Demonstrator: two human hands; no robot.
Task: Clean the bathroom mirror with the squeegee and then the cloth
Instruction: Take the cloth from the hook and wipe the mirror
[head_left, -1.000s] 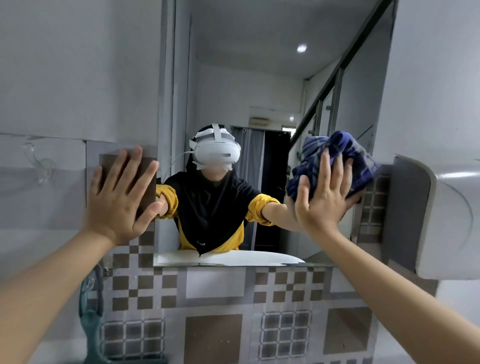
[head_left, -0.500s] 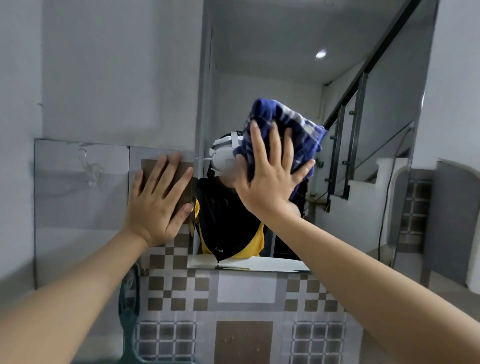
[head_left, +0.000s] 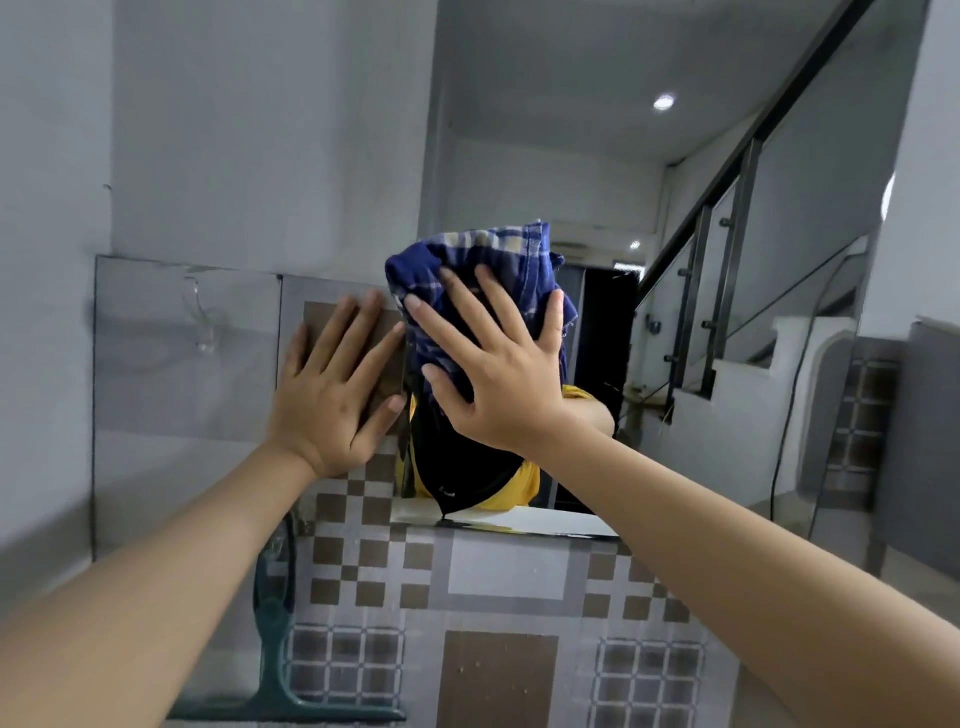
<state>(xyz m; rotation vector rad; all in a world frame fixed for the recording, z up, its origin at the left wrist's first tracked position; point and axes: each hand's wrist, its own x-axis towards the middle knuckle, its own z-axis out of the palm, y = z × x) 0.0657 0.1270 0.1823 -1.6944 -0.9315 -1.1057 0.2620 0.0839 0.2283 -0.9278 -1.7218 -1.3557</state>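
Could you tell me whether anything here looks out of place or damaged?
Nothing stands out. The right hand presses the blue cloth flat on the mirror, the left hand rests on the wall tile, and the squeegee stands below.

The cloth lies at frame centre against the mirror, under the right hand. Just left, the left hand rests on the tiled wall. The squeegee stands at lower left.
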